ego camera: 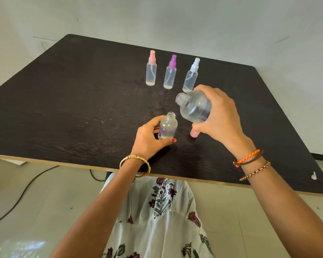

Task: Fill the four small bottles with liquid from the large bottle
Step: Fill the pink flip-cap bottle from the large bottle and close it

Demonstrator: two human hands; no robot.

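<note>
Left hand point(149, 135) fingers curled round uncapped small bottle point(167, 128); right hand point(220, 116) grips tilted large bottle point(194, 107).

My dark wood-grain table point(82, 108) carries three capped spray bottles in a row: pink-topped point(151, 69), purple-topped point(170, 73), white-topped point(191, 76). Nearer me stands an open small bottle point(168, 127). Beside it sits what may be a pink cap point(194, 134), mostly hidden.

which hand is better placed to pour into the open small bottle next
Right. The right hand already grips the tilted large bottle, mouth near the open small bottle, which the left hand steadies.
</note>
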